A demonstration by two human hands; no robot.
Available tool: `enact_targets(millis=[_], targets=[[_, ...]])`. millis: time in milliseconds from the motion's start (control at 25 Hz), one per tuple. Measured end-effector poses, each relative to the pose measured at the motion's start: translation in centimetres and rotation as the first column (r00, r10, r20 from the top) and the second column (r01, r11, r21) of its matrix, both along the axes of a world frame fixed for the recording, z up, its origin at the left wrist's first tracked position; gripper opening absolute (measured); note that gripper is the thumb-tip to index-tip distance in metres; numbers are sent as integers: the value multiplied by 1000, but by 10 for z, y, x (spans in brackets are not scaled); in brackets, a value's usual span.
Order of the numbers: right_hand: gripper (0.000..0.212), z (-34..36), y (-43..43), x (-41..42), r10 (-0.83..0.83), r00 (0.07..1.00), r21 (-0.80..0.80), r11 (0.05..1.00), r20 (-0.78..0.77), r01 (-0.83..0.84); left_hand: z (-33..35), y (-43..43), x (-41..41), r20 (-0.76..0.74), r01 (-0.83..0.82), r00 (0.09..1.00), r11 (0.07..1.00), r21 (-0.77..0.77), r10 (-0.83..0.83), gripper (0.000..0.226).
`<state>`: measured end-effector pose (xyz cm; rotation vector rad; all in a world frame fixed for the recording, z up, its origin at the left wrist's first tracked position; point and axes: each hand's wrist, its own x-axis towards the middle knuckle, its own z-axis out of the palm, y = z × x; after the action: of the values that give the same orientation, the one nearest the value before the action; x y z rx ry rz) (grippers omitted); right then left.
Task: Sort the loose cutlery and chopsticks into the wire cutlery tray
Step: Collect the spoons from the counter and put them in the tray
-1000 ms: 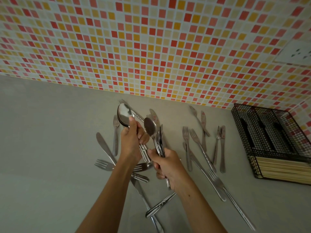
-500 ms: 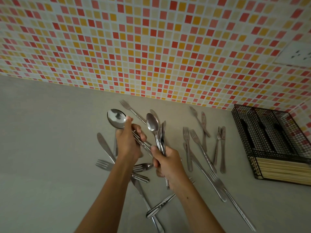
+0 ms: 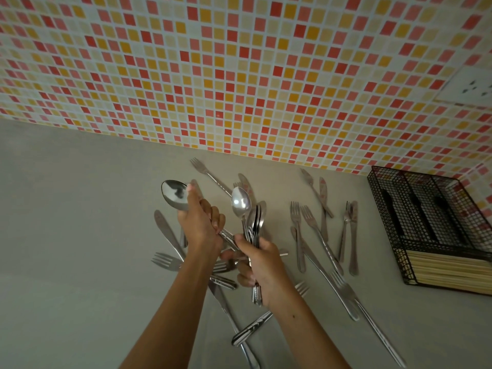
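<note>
My left hand [image 3: 201,225] grips a large steel spoon [image 3: 174,194] by its handle, bowl raised to the upper left. Just right of it, my right hand [image 3: 262,265] holds a bundle of several spoons [image 3: 246,214] upright, bowls up, handle ends poking out below the fist. Both hands hover over a heap of loose forks and knives [image 3: 223,283] on the grey counter. More forks and knives [image 3: 322,230] lie scattered further right. The black wire cutlery tray [image 3: 383,214] stands at the far right, with pale chopsticks [image 3: 447,272] stacked in its near compartment.
The tiled wall [image 3: 239,75] runs along the back of the counter [image 3: 66,235], with a white socket [image 3: 468,86] at upper right. A long fork [image 3: 372,320] lies diagonally in front of the tray. A lone fork [image 3: 210,177] lies near the wall.
My left hand has swung its spoon's bowl out to the left, away from the bundle. My right hand has barely moved with its spoons.
</note>
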<state>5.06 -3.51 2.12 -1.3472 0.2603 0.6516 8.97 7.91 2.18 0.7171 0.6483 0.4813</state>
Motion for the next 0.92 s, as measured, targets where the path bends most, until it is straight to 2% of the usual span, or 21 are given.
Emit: enact_targets(millis=[120, 200, 320, 400, 560, 720, 840, 920], targets=[[13, -6, 2, 2, 24, 993, -104, 995, 119, -11, -2, -3, 0, 27, 1, 1000, 999, 33, -2, 36], [15, -10, -1, 7, 0, 988, -107, 994, 155, 17, -2, -1, 0, 76, 44, 996, 999, 4, -44, 34], [16, -13, -14, 15, -13, 993, -63, 998, 119, 21, -1, 12, 2, 166, 67, 985, 994, -85, -52, 48], [16, -14, -23, 17, 41, 995, -48, 998, 88, -37, -1, 17, 3, 198, 77, 978, 994, -82, -60, 49], [15, -13, -34, 19, 135, 989, -103, 986, 65, -128, -3, 16, 7, 151, 118, 983, 991, -66, -108, 30], [9, -4, -47, 33, 134, 989, -270, 956, 68, -111, -6, 17, 6, 101, 138, 988, 973, -186, -120, 22], [10, 12, -57, 38, 148, 978, -211, 971, 147, -115, -11, 16, 3, 39, 154, 988, 958, -242, -149, 22], [11, 26, -58, 36, 242, 955, -162, 963, 172, -215, -13, 14, 2, 5, 180, 983, 953, -244, -184, 23]])
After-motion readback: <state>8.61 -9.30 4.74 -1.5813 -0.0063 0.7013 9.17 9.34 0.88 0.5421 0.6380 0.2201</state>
